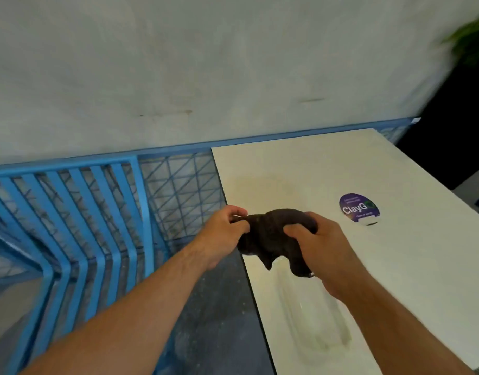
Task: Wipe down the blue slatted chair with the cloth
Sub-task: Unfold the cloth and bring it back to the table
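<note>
Head view showed both hands meeting in the middle of the frame around a dark brown cloth [270,234]. The left hand [224,234] pinched one bunched corner of the cloth between thumb and curled fingers. The right hand [322,250] gripped the other end, its fingers wrapped over the top of the bundle. The cloth hung crumpled between them, with a loose point drooping at its lower edge, above the left edge of a white desk [395,266]; whether it touched the surface could not be told.

The blue slatted chair [78,212] stood at the left of the frame, well apart from the cloth and from both hands, its slats running down and bending at an angle. Just right of it, a blue wire mesh panel [178,185] filled the gap up to the desk. A round purple sticker [359,208] lay on the desk right of the hands. A pale grey wall [205,63] filled the upper half, with blurred green leaves [470,36] in the upper right corner. Dark speckled floor [214,320] showed between the forearms at the bottom.
</note>
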`<control>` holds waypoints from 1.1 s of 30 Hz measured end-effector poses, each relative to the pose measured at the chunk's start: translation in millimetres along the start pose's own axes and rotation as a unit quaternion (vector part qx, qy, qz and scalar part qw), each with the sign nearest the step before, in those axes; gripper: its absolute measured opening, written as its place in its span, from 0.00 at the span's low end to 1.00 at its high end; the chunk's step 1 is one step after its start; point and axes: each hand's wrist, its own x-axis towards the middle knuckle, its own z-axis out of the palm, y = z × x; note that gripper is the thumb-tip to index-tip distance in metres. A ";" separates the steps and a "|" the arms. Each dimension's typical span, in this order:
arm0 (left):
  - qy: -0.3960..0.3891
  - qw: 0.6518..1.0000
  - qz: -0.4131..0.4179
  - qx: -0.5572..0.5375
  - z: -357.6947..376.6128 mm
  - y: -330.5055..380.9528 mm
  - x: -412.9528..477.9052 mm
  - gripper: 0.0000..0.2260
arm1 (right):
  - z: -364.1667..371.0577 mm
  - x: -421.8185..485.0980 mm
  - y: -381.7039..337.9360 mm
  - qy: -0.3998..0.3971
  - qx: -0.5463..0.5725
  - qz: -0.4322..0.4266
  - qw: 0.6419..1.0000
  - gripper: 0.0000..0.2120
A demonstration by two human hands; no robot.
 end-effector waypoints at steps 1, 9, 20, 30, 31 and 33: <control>-0.018 1.000 0.006 0.019 13.9 0.2 3.5 0.10 | -14.2 1.0 4.3 0.020 -0.033 -0.024 0.999 0.05; -0.133 0.977 0.048 0.159 105.0 2.8 16.3 0.09 | -77.1 -1.3 38.6 0.052 -0.266 -0.123 0.955 0.04; -0.140 0.937 0.065 0.312 153.1 -33.6 32.3 0.12 | -62.7 -2.5 98.9 -0.030 -0.496 -0.080 0.864 0.14; -0.025 0.962 0.004 0.272 84.7 -63.6 14.8 0.08 | -18.5 11.2 144.8 -0.207 -0.292 0.031 0.933 0.25; -0.019 0.960 0.007 0.281 80.5 -64.2 9.7 0.08 | -20.8 12.1 142.2 -0.208 -0.300 0.035 0.930 0.25; -0.017 0.953 0.012 0.303 75.8 -68.0 3.1 0.08 | -25.0 16.0 142.8 -0.200 -0.335 0.029 0.920 0.25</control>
